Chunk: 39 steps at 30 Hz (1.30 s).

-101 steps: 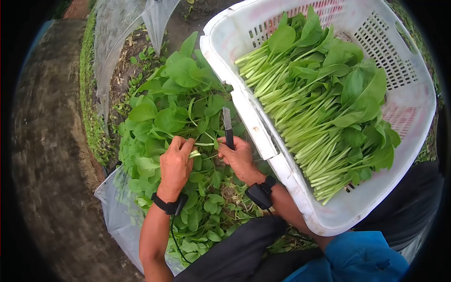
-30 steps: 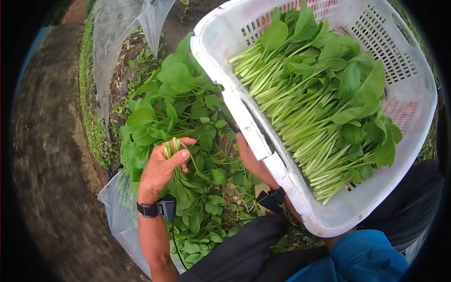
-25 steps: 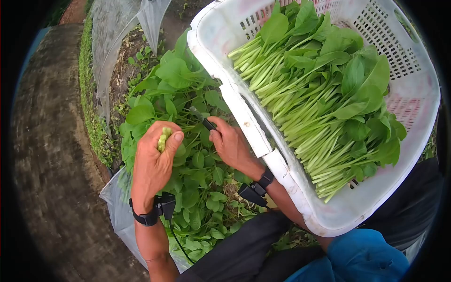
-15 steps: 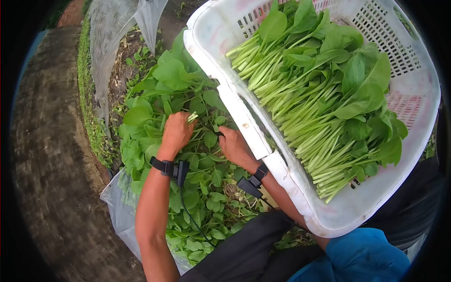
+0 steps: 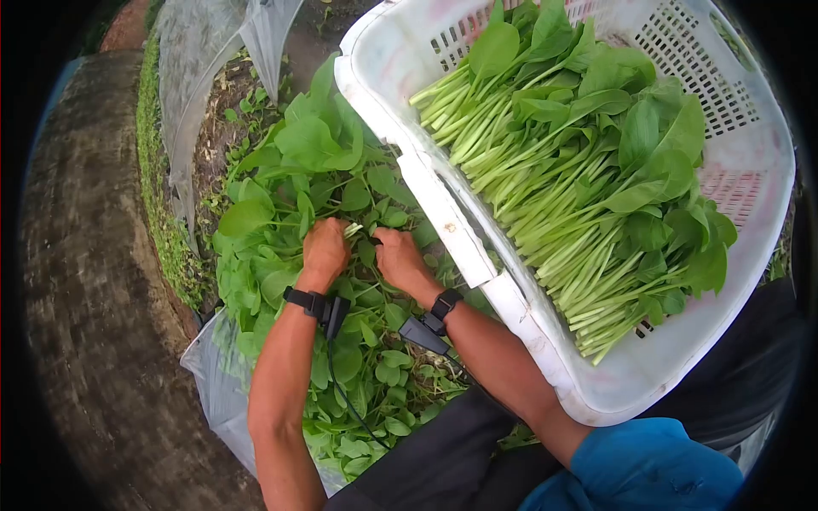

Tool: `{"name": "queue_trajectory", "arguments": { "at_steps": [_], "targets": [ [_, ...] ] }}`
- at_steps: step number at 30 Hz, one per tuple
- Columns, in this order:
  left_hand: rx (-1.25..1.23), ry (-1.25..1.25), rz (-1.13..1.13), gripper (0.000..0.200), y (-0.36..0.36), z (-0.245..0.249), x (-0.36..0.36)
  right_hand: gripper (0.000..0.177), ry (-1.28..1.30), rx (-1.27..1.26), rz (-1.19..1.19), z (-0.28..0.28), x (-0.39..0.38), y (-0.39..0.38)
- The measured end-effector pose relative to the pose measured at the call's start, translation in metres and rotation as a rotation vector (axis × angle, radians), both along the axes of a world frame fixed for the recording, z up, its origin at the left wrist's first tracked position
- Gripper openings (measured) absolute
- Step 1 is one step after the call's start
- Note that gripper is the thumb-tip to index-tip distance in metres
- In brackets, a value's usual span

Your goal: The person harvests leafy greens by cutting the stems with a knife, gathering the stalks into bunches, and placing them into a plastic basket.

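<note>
– Compared with half a second ago, the right hand point(image 5: 402, 260) has come closer to the left hand point(image 5: 325, 249), and more of the right forearm point(image 5: 503, 358) shows beside the white basket point(image 5: 452, 223). What does each one hold?

– The left hand is curled around a few cut stalks point(image 5: 353, 230); their pale ends stick out at the thumb side, among the leafy plants point(image 5: 307, 142). The right is folded around something dark, I think a knife handle point(image 5: 376, 241); its blade I cannot see.

– And how do these stalks behave, in your opinion?

– I judge that they are light. The stalk should be rather stiff and juicy, so it can snap if one bends it sharply. The leaf is probably soft and tears or bruises easily. Whether it is wet, and therefore slippery, I cannot tell.

– Where is it better to take hold?

– By the lower stalks, close to the cut ends, several gathered together, with pressure firm but not crushing, and the leaves hanging free. The pile of greens point(image 5: 554, 196) in the basket lies with stalks toward the hands and leaves away from them, so its stalk side seems also the easier grip.
</note>
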State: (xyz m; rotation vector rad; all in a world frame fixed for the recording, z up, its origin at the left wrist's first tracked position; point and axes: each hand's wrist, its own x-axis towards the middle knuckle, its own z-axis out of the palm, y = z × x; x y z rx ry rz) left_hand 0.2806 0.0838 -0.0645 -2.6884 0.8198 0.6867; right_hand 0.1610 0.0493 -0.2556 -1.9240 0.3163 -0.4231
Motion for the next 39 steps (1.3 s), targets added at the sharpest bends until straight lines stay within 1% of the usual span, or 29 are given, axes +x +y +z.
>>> {"name": "queue_trajectory", "arguments": {
  "at_steps": [1, 3, 4, 5, 6, 7, 8, 9, 10, 11, 14, 15, 16, 18, 19, 20, 22, 23, 24, 26, 27, 28, 29, 31, 32, 34, 36, 38, 39],
  "targets": [
    [-0.002, 0.0, 0.0, 0.028, 0.002, 0.0, -0.001, 0.022, 0.0, -0.002, 0.0, -0.002, -0.005, -0.002],
    [-0.114, -0.039, 0.003, 0.033, 0.006, 0.0, -0.004, 0.028, 0.104, 0.212, 0.083, 0.026, -0.025, -0.036],
    [-0.12, -0.043, 0.004, 0.033, 0.003, 0.004, -0.003, 0.028, 0.1, 0.206, 0.084, 0.047, -0.037, -0.055],
    [-0.224, -0.046, 0.013, 0.036, -0.001, 0.014, -0.003, 0.031, 0.131, 0.237, 0.064, 0.071, -0.052, -0.072],
    [-0.329, -0.05, 0.022, 0.039, -0.006, 0.025, -0.004, 0.036, 0.16, 0.267, 0.044, 0.084, -0.065, -0.08],
    [-0.323, -0.06, 0.011, 0.036, -0.013, 0.041, -0.004, 0.036, 0.157, 0.264, 0.045, 0.084, -0.075, -0.078],
    [-0.325, -0.063, 0.011, 0.036, -0.02, 0.055, -0.003, 0.037, 0.194, 0.437, -0.039, 0.081, -0.084, -0.073],
    [-0.443, 0.137, 0.211, 0.033, -0.026, 0.068, -0.002, 0.04, 0.229, 0.61, -0.124, 0.081, -0.088, -0.072],
    [-0.555, 0.341, 0.412, 0.031, -0.028, 0.078, -0.001, 0.04, 0.226, 0.61, -0.123, 0.08, -0.088, -0.07],
    [-0.632, 0.417, 0.486, 0.032, -0.026, 0.084, -0.001, 0.039, 0.18, 0.599, -0.12, 0.082, -0.089, -0.068],
    [-0.643, 0.482, 0.546, 0.033, -0.036, 0.119, -0.007, 0.038, 0.043, 0.563, -0.113, 0.093, -0.087, -0.065],
    [-0.693, 0.37, 0.35, 0.034, -0.039, 0.121, -0.016, 0.037, -0.003, 0.55, -0.112, 0.099, -0.084, -0.065],
    [-0.692, 0.372, 0.347, 0.034, -0.046, 0.124, -0.02, 0.037, -0.004, 0.551, -0.116, 0.105, -0.08, -0.063],
    [-0.332, 0.195, 0.193, 0.033, -0.058, 0.128, -0.028, 0.034, 0.056, 0.406, -0.04, 0.139, -0.062, -0.072],
    [-0.327, -0.023, -0.117, 0.027, -0.059, 0.12, -0.036, 0.032, 0.013, 0.384, -0.042, 0.136, -0.055, -0.064],
    [-0.326, -0.022, -0.118, 0.027, -0.061, 0.111, -0.038, 0.032, 0.012, 0.384, -0.044, 0.127, -0.055, -0.059],
    [-0.215, 0.112, 0.003, 0.021, -0.06, 0.092, -0.035, 0.032, 0.031, 0.259, -0.033, 0.104, -0.057, -0.042],
    [-0.146, 0.093, -0.008, 0.015, -0.052, 0.079, -0.031, 0.031, 0.181, 0.406, -0.119, 0.079, -0.051, -0.023],
    [-0.145, 0.096, -0.004, 0.015, -0.038, 0.06, -0.024, 0.031, 0.184, 0.407, -0.116, 0.07, -0.053, -0.021],
    [0.165, 0.064, 0.014, 0.016, -0.007, 0.021, -0.013, 0.031, 0.083, 0.161, 0.028, 0.054, -0.064, -0.031],
    [0.164, 0.067, 0.019, 0.016, 0.002, 0.009, -0.011, 0.03, -0.02, 0.192, 0.056, 0.085, -0.067, -0.052],
    [0.224, 0.084, 0.009, 0.018, 0.01, 0.0, -0.011, 0.03, -0.018, 0.192, 0.061, 0.096, -0.065, -0.059],
    [0.285, 0.099, -0.002, 0.021, 0.014, -0.004, -0.01, 0.03, 0.055, 0.238, 0.098, 0.102, -0.062, -0.063],
    [0.294, 0.093, -0.012, 0.021, 0.021, -0.01, -0.011, 0.028, 0.185, 0.341, 0.171, 0.109, -0.052, -0.066],
    [0.301, 0.085, -0.025, 0.021, 0.022, -0.01, -0.013, 0.028, 0.185, 0.344, 0.171, 0.108, -0.047, -0.063],
    [0.276, 0.083, -0.03, 0.022, 0.025, -0.008, -0.017, 0.028, 0.278, 0.289, 0.258, 0.106, -0.041, -0.057],
    [0.249, 0.078, -0.038, 0.022, 0.016, 0.003, -0.022, 0.029, 0.238, 0.275, 0.237, 0.099, -0.042, -0.056],
    [0.161, 0.012, 0.026, 0.023, 0.008, 0.02, -0.029, 0.03, 0.201, 0.262, 0.22, 0.097, -0.05, -0.059],
    [0.162, 0.016, 0.029, 0.023, 0.005, 0.03, -0.031, 0.03, 0.187, 0.239, 0.172, 0.101, -0.062, -0.065]
  ]
}}
